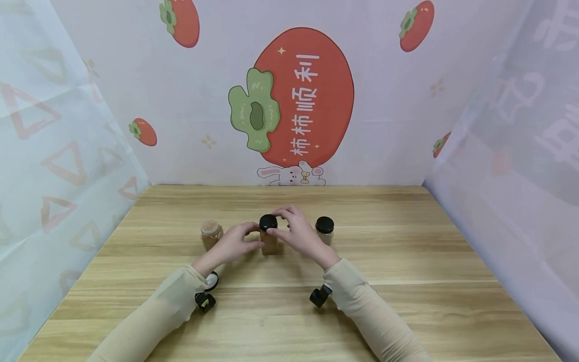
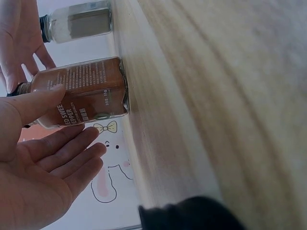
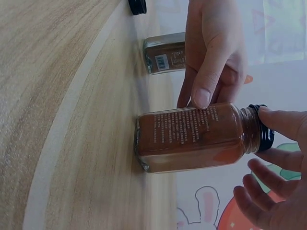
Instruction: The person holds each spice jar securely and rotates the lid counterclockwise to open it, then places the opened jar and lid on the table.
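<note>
A square glass spice jar of red-brown powder stands upright on the wooden table, its label reading in part "PEPPER" in the left wrist view. My left hand holds the jar's side, the thumb against the glass and the other fingers behind it. Up at the top, my right hand pinches the black lid between thumb and index finger, while its remaining fingers are spread free. The lid sits on the jar's neck.
Left of the hands stands an uncapped jar with a holed shaker top. A loose black lid with a white inside lies near the left wrist. Behind the right hand is another black-lidded jar. A printed cloth backs the table.
</note>
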`<state>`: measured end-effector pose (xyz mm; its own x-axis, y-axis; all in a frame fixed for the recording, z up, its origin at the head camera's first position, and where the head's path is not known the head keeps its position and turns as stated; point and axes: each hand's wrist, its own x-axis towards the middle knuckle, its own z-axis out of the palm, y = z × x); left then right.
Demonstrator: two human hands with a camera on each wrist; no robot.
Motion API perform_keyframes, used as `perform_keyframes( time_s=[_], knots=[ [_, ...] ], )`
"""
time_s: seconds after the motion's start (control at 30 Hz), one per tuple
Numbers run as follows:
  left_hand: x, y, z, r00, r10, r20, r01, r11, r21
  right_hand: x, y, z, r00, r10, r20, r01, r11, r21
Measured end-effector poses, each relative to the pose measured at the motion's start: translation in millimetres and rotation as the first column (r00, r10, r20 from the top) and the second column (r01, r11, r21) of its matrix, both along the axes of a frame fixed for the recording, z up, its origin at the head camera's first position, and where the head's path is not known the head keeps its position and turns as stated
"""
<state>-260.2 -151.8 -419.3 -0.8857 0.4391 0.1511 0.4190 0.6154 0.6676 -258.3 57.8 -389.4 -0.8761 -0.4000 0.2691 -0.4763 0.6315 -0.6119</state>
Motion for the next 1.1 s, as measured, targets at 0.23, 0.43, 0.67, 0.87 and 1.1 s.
perform_keyframes(
  time_s=[0.23, 0.43, 0.67, 0.87, 1.1],
  knots=[
    [-1.0, -0.2, 0.2, 1.000, -0.009, -0.010, 0.009, 1.000, 0.000, 0.0, 0.8, 1.1, 0.999, -0.015, 0.040, 0.016, 0.999, -0.030],
    [-1.1, 0.3, 0.7, 1.000, -0.017, -0.010, 0.017, 1.000, 0.000, 0.6, 1.2, 2.3, 0.999, -0.019, 0.031, 0.021, 0.998, -0.063],
    [-0.3, 0.7, 0.6, 1.000, -0.017, -0.005, 0.017, 1.000, -0.001, 0.5, 1.7, 1.2, 0.999, -0.013, 0.029, 0.017, 0.990, -0.142],
    [0.0, 1.4, 1.0, 1.000, -0.001, 0.003, 0.001, 1.000, -0.014, -0.1, 3.0, 1.2, 0.997, -0.050, 0.052, 0.062, 0.961, -0.269],
    [0.7, 1.4, 2.2, 1.000, 0.003, 0.001, -0.002, 1.000, -0.025, -0.4, 5.2, 1.9, 0.991, -0.064, 0.114, 0.102, 0.926, -0.362]
  ],
)
